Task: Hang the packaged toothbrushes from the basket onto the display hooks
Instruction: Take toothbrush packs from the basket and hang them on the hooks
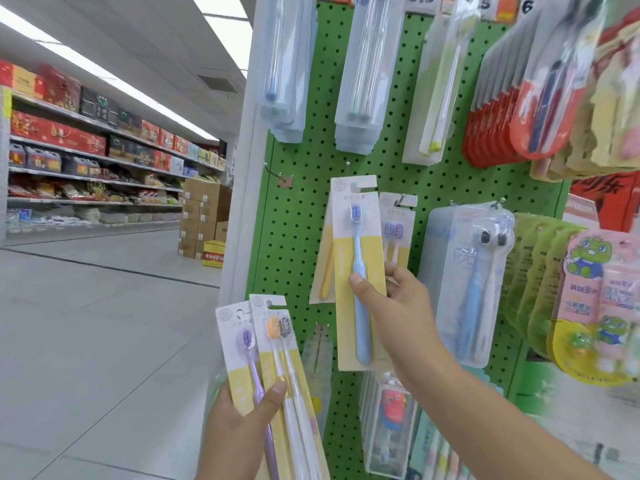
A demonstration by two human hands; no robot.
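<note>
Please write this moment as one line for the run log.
right hand: holds blue toothbrush pack at pegboard | left hand: holds two packs

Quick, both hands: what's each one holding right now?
Left hand: grips two toothbrush packs, fanned.
Right hand: pinches the blue toothbrush pack up at the pegboard.

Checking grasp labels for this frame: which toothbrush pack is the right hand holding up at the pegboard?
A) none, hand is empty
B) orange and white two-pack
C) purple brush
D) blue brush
D: the right hand pinches the yellow-card pack with the blue toothbrush against the green pegboard, while the left hand holds the purple-brush pack and the two-brush pack lower down.
</note>
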